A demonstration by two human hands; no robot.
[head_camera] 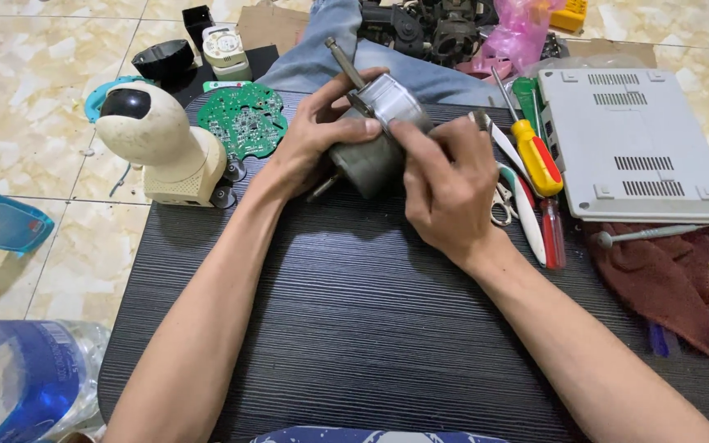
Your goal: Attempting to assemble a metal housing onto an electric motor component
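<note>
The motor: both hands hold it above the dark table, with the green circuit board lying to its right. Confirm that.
Wrong on one point. The head view shows the green circuit board to the left of the motor. The left hand and right hand do hold it above the dark table.

The motor (375,131) held at twelve o'clock is dull grey with a bright silver band. The board (354,328) beneath carries fine black ribbing. At ten o'clock sits a cream camera (157,143) with a glossy black lens dome, beside a green circuit board (244,119) speckled with pale dots. At two o'clock lie a yellow-and-red screwdriver (539,168) and a pale grey vented box (633,143) on a maroon cloth (674,279). The floor tiles (18,90) are cream marbled with beige.
</note>
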